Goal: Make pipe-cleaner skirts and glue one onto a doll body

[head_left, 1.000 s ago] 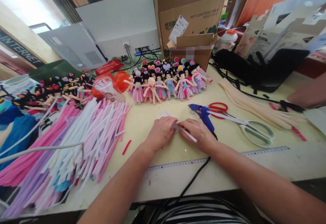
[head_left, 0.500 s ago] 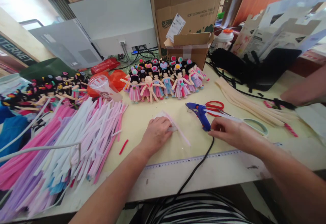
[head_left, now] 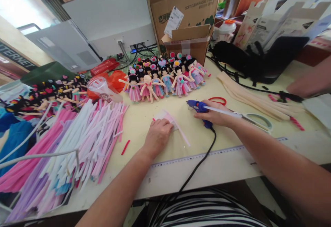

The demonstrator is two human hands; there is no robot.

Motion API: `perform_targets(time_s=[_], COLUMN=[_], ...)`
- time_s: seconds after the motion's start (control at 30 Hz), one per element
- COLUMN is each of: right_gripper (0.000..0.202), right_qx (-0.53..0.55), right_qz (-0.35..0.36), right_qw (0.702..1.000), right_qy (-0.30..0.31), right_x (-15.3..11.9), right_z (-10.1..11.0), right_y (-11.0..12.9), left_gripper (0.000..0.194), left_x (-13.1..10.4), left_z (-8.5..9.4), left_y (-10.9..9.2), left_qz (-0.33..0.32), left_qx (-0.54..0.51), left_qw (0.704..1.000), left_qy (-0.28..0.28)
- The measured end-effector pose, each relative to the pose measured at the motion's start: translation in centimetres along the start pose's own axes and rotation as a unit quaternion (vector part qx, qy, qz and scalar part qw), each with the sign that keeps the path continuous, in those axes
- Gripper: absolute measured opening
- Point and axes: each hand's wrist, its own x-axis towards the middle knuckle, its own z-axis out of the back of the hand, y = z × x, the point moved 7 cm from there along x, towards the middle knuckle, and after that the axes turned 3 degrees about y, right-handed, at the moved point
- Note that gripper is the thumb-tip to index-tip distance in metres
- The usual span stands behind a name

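My left hand [head_left: 158, 134] rests on the table with its fingers curled together over a small whitish see-through sheet [head_left: 174, 125]. A pale pink pipe cleaner [head_left: 184, 135] runs slantwise just right of those fingertips; whatever lies under them is hidden. My right hand [head_left: 219, 114] is wrapped around the grip of a blue glue gun [head_left: 198, 105]. The gun's nozzle points left, a white glue stick [head_left: 219, 110] sticks out of its back, and its black cord [head_left: 200, 164] trails to the table's front edge. A short red pipe cleaner piece [head_left: 125, 147] lies left of my left hand.
Several pipe-cleaner dolls [head_left: 160, 82] stand at the back before a cardboard box [head_left: 190, 44]. Pink and white pipe cleaners [head_left: 88, 141] are heaped left. Scissors [head_left: 258, 122] and beige pipe cleaners [head_left: 250, 96] lie right. A ruler [head_left: 190, 157] lines the front; a plastic cup [head_left: 104, 90] leans back left.
My right hand has moved up from beside the cord end of the glue gun and closed around its grip. My left hand stays on the whitish sheet. The camera view has shifted slightly.
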Motion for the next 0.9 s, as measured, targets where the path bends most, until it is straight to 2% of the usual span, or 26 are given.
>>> perform_targets(time_s=[0.17, 0.37, 0.53, 0.73, 0.9], right_gripper=[0.036, 0.033, 0.027, 0.016, 0.028], right_qx=[0.020, 0.030, 0.099, 0.232, 0.283], right_qz=[-0.003, -0.018, -0.045, 0.008, -0.021], right_qw=[0.999, 0.999, 0.994, 0.970, 0.953], right_qy=[0.030, 0.006, 0.025, 0.066, 0.102], right_x=[0.4, 0.3, 0.2, 0.2, -0.3], right_z=[-0.2, -0.2, -0.9, -0.9, -0.9], right_y=[1.0, 1.7, 0.7, 0.9, 0.8], left_gripper=[0.018, 0.018, 0.020, 0.021, 0.023], left_x=[0.1, 0.1, -0.1, -0.4, -0.4], left_z=[-0.1, -0.1, -0.2, -0.3, -0.2], left_y=[0.3, 0.4, 0.1, -0.2, -0.2], left_qz=[0.004, 0.008, -0.007, -0.021, -0.022], left_qx=[-0.041, -0.048, -0.019, -0.003, 0.000], left_qw=[0.999, 0.999, 1.000, 1.000, 1.000], left_qy=[-0.003, -0.010, -0.013, -0.022, -0.023])
